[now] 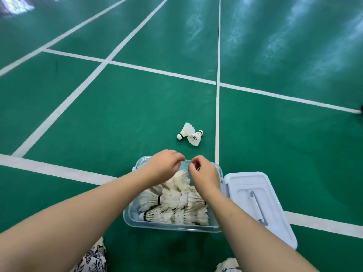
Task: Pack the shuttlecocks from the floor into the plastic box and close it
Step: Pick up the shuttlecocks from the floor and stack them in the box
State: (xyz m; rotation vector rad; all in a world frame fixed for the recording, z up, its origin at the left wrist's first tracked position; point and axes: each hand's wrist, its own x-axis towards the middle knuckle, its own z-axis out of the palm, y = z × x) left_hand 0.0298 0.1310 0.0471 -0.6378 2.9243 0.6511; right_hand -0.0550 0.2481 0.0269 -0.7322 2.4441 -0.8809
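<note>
- One green floor crossed by white lines; its far end is washed out by glare.
- Two hands hover over the far end of the box. The left hand and right hand both have curled fingers, with palms turned away, so I cannot tell whether either holds anything.
- One clear plastic box sits on the floor, open, its far rim partly hidden by the hands.
- One white lid lies just right of it.
- Many shuttlecocks are piled inside, too overlapped to count.
- Two loose shuttlecocks lie touching on the floor beyond the box.
- One feathery white shape and one patterned cloth are cut off at the bottom edge.
</note>
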